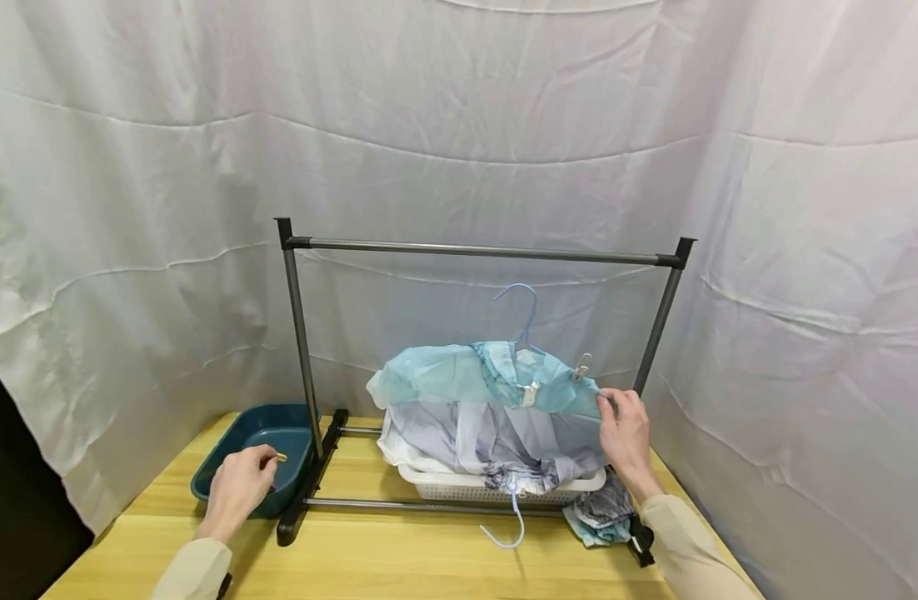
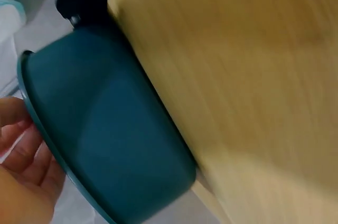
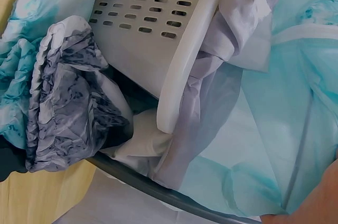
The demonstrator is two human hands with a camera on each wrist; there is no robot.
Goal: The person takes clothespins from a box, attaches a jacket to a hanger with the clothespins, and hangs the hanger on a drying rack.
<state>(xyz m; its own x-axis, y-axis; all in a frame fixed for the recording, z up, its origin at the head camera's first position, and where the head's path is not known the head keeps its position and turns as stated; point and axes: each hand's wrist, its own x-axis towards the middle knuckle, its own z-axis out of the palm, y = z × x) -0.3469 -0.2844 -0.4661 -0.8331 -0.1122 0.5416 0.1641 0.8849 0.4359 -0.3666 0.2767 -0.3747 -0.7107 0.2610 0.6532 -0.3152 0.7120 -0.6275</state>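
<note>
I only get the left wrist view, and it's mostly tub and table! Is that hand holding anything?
Observer: Yes. In the head view, the left hand pinches a small yellow thing, perhaps a clip.
Operator: Ooh! And what's the other hand doing?
Observer: The right hand pinches the edge of the blue garment.
Operator: Is anything stuck on that garment?
Observer: Yes, a pale clip sits on its upper edge, near the right hand.
</note>
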